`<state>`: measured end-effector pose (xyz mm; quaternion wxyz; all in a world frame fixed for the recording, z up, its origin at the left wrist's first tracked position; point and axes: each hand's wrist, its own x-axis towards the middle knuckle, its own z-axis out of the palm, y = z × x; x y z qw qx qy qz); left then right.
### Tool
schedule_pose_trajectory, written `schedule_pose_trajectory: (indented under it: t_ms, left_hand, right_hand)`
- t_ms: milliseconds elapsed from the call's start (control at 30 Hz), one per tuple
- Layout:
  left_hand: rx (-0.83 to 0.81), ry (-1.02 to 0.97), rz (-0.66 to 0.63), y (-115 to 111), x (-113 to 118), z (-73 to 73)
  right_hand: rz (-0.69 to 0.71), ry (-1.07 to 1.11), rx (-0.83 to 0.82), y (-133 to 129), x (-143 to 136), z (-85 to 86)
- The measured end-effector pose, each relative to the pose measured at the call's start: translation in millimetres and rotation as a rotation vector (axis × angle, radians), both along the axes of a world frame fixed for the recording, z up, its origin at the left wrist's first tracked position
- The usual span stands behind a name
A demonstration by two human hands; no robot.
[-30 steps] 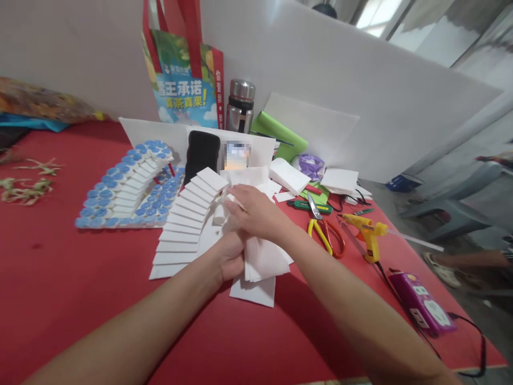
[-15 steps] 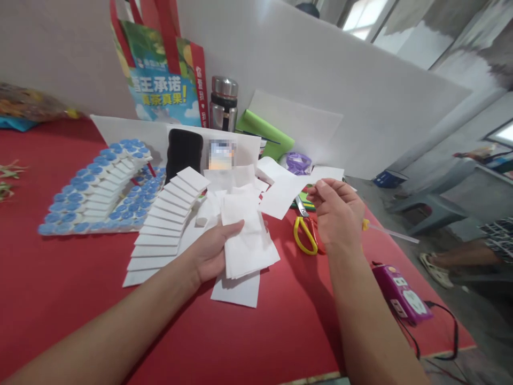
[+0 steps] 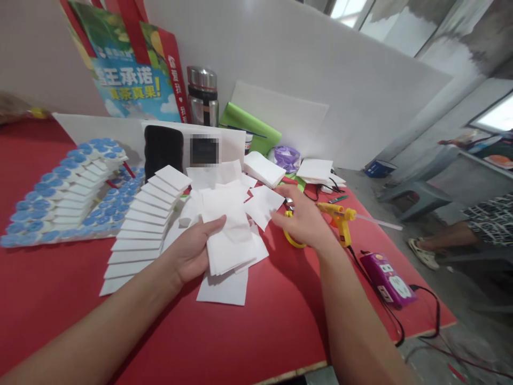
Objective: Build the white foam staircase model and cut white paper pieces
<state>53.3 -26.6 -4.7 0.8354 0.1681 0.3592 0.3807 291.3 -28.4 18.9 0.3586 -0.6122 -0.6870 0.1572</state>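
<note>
My left hand (image 3: 196, 247) is closed around a stack of thin white paper sheets (image 3: 230, 235), its thumb lying on top. Fingers apart, my right hand (image 3: 300, 216) is just right of a single white paper piece (image 3: 264, 206); whether a fingertip touches that piece is unclear. Beneath the right hand, the yellow handle of the scissors (image 3: 294, 239) shows in part. Under the held stack, another white sheet (image 3: 222, 289) sticks out toward me. Left of my left hand, white rectangular panels (image 3: 140, 230) overlap in a curved fan.
Blue-and-white rolled pieces (image 3: 56, 187) form a structure at left. A phone (image 3: 163, 152), steel flask (image 3: 203, 96) and printed bag (image 3: 132, 75) stand behind. Rightward lie a yellow glue gun (image 3: 340, 219) and a purple power socket (image 3: 388, 280) with cables. A person's leg shows far right.
My right hand has come left and its pinch has opened, letting go of the white sheet, now lower beside the stack. The view has shifted right, showing the glue gun.
</note>
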Motion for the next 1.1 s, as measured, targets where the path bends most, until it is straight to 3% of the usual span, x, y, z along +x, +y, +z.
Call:
schedule_pose_trajectory:
  t_ms: [133, 300, 400, 467, 533, 633, 700, 900, 1100]
  left_hand:
    - [-0.031, -0.036, -0.031, 1, 0, -2.2]
    - [-0.029, -0.023, -0.020, 0, 0, 0.7]
    - [-0.076, -0.033, -0.061, -1, -2, 2.1]
    - [-0.103, -0.054, -0.093, -1, -3, 1.2]
    - [-0.105, -0.077, -0.097, 0, -4, -1.1]
    - [-0.090, -0.138, -0.071, 4, -7, -5.0]
    - [-0.076, -0.208, -0.083, 7, -9, -7.4]
    - [-0.050, -0.291, -0.125, 12, -13, -11.0]
    - [-0.047, -0.301, -0.144, 12, -11, -3.9]
  right_hand:
    - [0.159, -0.225, -0.186, -9, -31, -4.5]
    - [0.034, -0.312, -0.180, 5, -37, -26.2]
    - [-0.155, -0.116, 0.010, 9, -26, -27.1]
    - [-0.188, 0.051, 0.220, 3, -22, -18.6]
    - [-0.031, 0.096, 0.318, -7, -25, -7.8]
    - [0.405, -0.008, 0.296, -19, -38, 2.0]
    - [0.595, -0.085, 0.295, -22, -47, 2.0]
    - [0.674, -0.219, 0.328, -22, -55, -3.5]
    - [0.756, -0.250, 0.299, -26, -59, -3.6]
